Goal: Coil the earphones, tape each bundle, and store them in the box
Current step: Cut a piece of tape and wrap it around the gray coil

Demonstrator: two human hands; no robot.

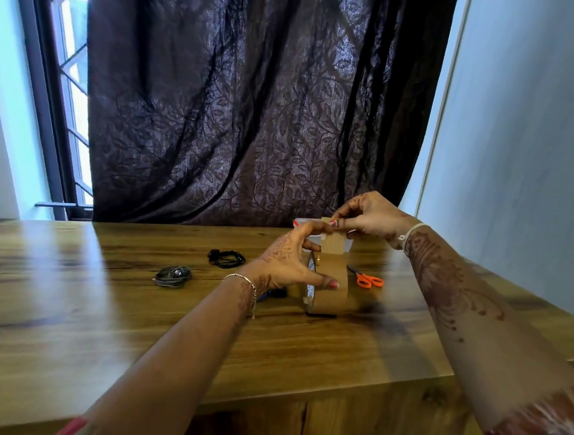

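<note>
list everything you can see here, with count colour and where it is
tape roll: 1, brown, on edge on table
strip: 1, brown, pulled up from tape roll
black earphones: 1 bundle, table, left of tape roll
grey earphones: 1 bundle, table, farther left
scissors: 1, orange handles, right of tape roll
box: 1, clear, behind hands, mostly hidden
table: 1, brown wood
curtain: 1, dark, behind table
window: 1, far left
left hand: grips tape roll
right hand: pinches strip end
</note>
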